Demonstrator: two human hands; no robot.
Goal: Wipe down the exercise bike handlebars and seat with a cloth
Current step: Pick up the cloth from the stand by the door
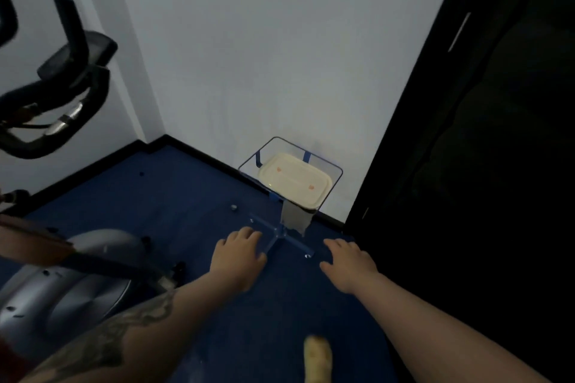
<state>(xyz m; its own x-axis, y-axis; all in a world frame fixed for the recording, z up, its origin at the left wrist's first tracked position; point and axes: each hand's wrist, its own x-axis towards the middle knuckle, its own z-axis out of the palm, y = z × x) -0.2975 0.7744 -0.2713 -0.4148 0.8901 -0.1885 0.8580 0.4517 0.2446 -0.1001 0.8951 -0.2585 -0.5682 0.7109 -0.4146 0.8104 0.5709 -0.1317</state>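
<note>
Dim light here, and both hands are out in front over the blue floor (pixel 193 196). The left hand (pixel 238 258) reaches forward with fingers loosely spread, gripping nothing. The right hand (pixel 348 267) matches it, fingers relaxed and apart, nothing in it either. Whether either hand touches anything is hard to say.

Between and just beyond the hands stands a clear stand (pixel 281 235) on a crossed blue base, its glass-like top nearly lost against the wall (pixel 280 40). On that top sits a pale lidded container (pixel 294 179), and a grey cloth (pixel 295 221) hangs down from the stand's near edge, just beyond the fingertips. Its upper part is tucked under the container, so how far it runs is not visible.

Left of the stand is the exercise bike (pixel 62 283), mostly cut off by the frame edge: the silver flywheel housing shows low down, while the black handlebars (pixel 46 109) are blurred higher up. The seat is hard to pick out.

Right of the stand is almost pure darkness, with no detail readable. A pale blurred shape (pixel 317 357) near the bottom edge cannot be identified.
</note>
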